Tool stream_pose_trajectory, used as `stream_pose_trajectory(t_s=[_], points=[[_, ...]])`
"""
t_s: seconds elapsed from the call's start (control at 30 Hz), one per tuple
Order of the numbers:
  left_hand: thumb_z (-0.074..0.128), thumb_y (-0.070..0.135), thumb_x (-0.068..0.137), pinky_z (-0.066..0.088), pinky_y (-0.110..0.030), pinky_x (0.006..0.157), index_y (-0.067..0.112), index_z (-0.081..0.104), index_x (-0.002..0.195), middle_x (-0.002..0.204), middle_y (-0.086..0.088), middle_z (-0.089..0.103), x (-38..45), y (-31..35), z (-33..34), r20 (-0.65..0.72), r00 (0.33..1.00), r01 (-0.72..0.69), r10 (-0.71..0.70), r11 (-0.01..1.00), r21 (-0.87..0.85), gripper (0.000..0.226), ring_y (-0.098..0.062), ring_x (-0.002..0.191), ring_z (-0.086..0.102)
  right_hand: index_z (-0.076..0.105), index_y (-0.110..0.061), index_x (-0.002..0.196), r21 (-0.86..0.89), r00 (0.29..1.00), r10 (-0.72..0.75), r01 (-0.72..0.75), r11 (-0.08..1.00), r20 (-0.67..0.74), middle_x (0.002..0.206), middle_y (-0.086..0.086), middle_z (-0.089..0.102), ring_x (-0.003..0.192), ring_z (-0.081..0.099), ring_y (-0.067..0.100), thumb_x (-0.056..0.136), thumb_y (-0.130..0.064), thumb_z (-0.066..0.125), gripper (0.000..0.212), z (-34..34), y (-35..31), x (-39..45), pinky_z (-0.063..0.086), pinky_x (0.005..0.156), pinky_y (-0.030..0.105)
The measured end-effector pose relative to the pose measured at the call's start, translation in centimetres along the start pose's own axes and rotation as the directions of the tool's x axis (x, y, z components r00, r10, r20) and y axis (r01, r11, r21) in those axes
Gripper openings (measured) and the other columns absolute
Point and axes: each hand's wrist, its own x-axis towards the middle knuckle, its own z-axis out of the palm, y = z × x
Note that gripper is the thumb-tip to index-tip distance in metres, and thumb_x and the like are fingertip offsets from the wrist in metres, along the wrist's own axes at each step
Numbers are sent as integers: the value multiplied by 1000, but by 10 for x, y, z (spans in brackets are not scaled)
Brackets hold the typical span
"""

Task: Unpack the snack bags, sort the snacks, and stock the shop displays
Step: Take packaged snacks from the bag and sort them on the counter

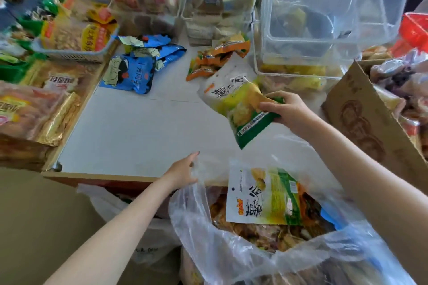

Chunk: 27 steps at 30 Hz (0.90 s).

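1. A large clear plastic bag (231,250) full of mixed snacks sits nearest, its mouth open, with a white, yellow and green snack packet (261,196) lying on top of the contents.
2. The left hand (183,172) holds the bag's rim at its far left edge, fingers loosely curled into the thin plastic.
3. The right hand (287,111) pinches the green end of a second white, yellow and green packet (240,104), thumb on top and fingers beneath, holding it tilted above the white table top (129,129).
4. To the right stands an open brown cardboard box (361,118) of wrapped snacks.
5. Further back on the table lie blue illustrated packets (134,71) and, apart from them, orange and green packets (215,58).
6. On the left, a grey basket (74,54) holds yellow-labelled bags.
7. Farthest back stand clear acrylic display bins (324,18), some partly filled.
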Motion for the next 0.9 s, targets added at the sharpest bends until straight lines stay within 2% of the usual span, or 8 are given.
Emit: stream_pose_trajectory(t_s=[0.1, 0.23, 0.4, 0.47, 0.5, 0.6, 0.77, 0.9], points=[[60, 7, 85, 38, -10, 60, 28, 30, 145, 111, 2, 48, 21, -5, -19, 76, 996, -47, 49, 999, -28, 71, -3, 64, 47, 53, -1, 111, 364, 994, 109, -108, 925, 17, 85, 9, 59, 73, 60, 17, 88, -1, 60, 25, 47, 5, 46, 55, 57, 20], [55, -5, 83, 38, -7, 55, 27, 41, 139, 95, 6, 54, 41, -18, -46, 205, 972, -103, 112, 993, -57, 65, 6, 55, 52, 48, -2, 114, 589, 988, 151, -117, 800, -9, 99, 14, 58, 81, 61, 21, 90, 6, 53, 25, 98, -7, 110, 57, 58, 22], [48, -5, 83, 40, -8, 65, 25, 46, 135, 88, 8, 57, 64, -25, -61, 338, 928, -125, 158, 985, -117, 60, 5, 57, 57, 49, 3, 117, 578, 989, 135, -80, 812, -53, 109, 16, 55, 95, 60, 25, 90, 9, 52, 29, 143, -51, 166, 55, 72, 26], [47, -5, 84, 41, -18, 67, 26, 45, 136, 90, 8, 56, 76, -27, -67, 420, 897, -99, 140, 988, -117, 60, -1, 64, 56, 50, -1, 95, 586, 987, 146, -79, 807, -69, 98, 15, 57, 91, 60, 26, 88, 11, 53, 14, 163, -66, 176, 55, 68, 25], [48, -4, 85, 40, -21, 66, 27, 45, 137, 91, 7, 56, 81, -28, -71, 454, 883, -78, 121, 991, -113, 60, -3, 67, 56, 47, -5, 84, 587, 986, 152, -81, 806, -73, 90, 13, 56, 90, 60, 26, 88, 11, 53, 17, 173, -73, 179, 55, 71, 27], [50, -2, 87, 40, -15, 62, 27, 45, 137, 95, 5, 57, 94, -28, -81, 532, 841, -53, 100, 993, -105, 58, -4, 70, 55, 46, -8, 77, 573, 989, 101, -23, 820, -105, 81, 9, 54, 79, 61, 23, 88, 10, 53, 22, 191, -87, 186, 56, 83, 35], [51, 0, 89, 41, -6, 56, 26, 45, 137, 98, 1, 56, 105, -29, -82, 593, 801, -42, 89, 995, -93, 54, -5, 71, 54, 48, -10, 75, 552, 977, -16, 135, 823, -215, 89, 13, 57, 84, 64, 23, 87, 5, 56, 21, 188, -95, 187, 59, 72, 30], [51, 9, 93, 42, -13, 65, 24, 48, 134, 97, 5, 58, 110, -29, -92, 484, 871, -13, 80, 990, -139, 44, -4, 74, 57, 53, -10, 80, 496, 960, -113, 232, 836, -258, 89, 11, 61, 90, 66, 25, 88, 3, 54, 16, 180, -107, 199, 59, 72, 32]])
